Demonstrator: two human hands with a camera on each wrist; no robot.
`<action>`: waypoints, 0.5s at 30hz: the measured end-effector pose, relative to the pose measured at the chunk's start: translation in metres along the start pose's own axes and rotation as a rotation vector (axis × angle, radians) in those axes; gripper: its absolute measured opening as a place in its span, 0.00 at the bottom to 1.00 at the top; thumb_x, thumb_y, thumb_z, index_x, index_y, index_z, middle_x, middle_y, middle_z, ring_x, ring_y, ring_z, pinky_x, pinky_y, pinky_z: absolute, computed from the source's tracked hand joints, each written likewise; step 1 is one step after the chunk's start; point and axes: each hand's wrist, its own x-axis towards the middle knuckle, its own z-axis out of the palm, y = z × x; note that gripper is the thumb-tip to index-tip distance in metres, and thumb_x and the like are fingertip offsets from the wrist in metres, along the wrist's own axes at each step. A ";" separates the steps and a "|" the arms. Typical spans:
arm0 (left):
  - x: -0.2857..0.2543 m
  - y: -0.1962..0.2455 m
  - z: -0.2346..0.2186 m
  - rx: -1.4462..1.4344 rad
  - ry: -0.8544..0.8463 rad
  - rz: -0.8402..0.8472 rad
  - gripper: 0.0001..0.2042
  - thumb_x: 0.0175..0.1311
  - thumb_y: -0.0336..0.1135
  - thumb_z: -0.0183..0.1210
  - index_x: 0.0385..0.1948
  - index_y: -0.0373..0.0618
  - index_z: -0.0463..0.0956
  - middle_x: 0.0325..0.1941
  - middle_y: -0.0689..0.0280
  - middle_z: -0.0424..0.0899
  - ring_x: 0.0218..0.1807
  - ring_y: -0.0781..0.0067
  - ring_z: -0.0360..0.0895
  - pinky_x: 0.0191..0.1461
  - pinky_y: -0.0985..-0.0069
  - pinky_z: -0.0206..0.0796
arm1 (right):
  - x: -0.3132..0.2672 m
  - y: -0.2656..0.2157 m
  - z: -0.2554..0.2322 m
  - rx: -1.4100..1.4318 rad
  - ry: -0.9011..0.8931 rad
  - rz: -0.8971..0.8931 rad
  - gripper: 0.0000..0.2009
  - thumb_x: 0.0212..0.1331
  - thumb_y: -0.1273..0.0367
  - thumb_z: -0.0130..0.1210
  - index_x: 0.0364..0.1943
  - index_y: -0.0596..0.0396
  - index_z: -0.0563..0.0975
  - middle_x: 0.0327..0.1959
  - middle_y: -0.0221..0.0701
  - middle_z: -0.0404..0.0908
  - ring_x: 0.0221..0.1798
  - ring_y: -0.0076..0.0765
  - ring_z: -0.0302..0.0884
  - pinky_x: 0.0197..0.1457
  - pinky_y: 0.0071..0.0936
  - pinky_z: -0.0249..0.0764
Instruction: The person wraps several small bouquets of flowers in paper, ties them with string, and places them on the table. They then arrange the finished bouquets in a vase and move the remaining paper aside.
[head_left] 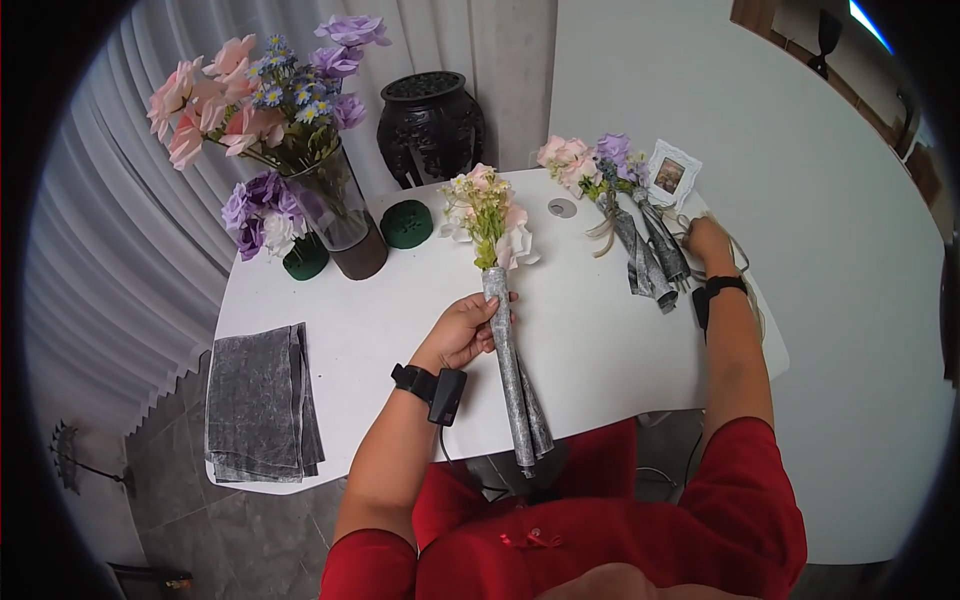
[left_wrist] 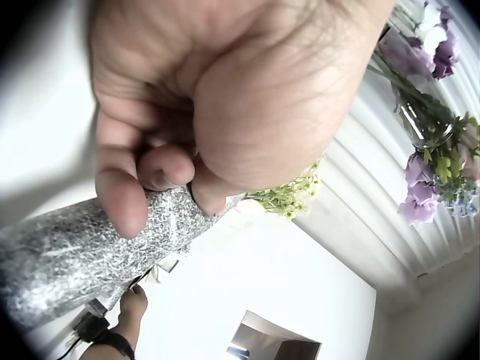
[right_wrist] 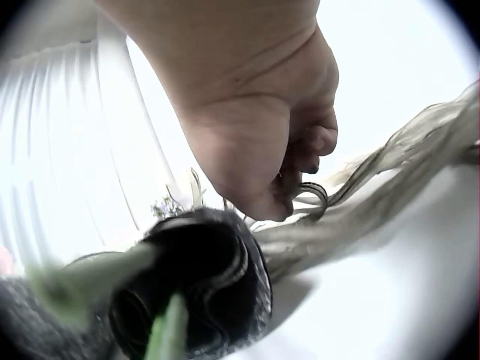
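Bouquet (head_left: 487,218): over the table (head_left: 595,350), wrap (head_left: 514,390) end past the near edge.
Left hand (head_left: 466,331): thumb and fingers pinch the wrap; a firm hold should prevent unrolling.
Right hand (head_left: 709,243): fingertips pinch ribbon (right_wrist: 390,176); separating strands gently should avoid tangles.

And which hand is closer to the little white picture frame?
Right. The right hand is just below the white picture frame in the head view; the left hand is farther away, to the frame's left, holding a wrapped bouquet.
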 end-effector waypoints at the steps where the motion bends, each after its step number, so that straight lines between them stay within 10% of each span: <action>1: 0.000 0.000 0.001 0.002 -0.009 0.001 0.14 0.70 0.34 0.46 0.52 0.40 0.70 0.33 0.69 0.79 0.18 0.91 0.57 0.22 0.89 0.59 | -0.003 0.000 -0.011 0.004 -0.044 0.005 0.14 0.52 0.65 0.52 0.38 0.60 0.79 0.41 0.47 0.80 0.45 0.52 0.78 0.48 0.42 0.73; 15: 0.008 -0.009 -0.011 0.010 -0.052 0.035 0.14 0.71 0.37 0.47 0.50 0.39 0.71 0.33 0.68 0.79 0.17 0.90 0.57 0.23 0.89 0.61 | -0.007 -0.004 -0.200 0.841 0.406 0.078 0.12 0.58 0.63 0.53 0.36 0.57 0.78 0.28 0.26 0.78 0.30 0.21 0.72 0.35 0.20 0.68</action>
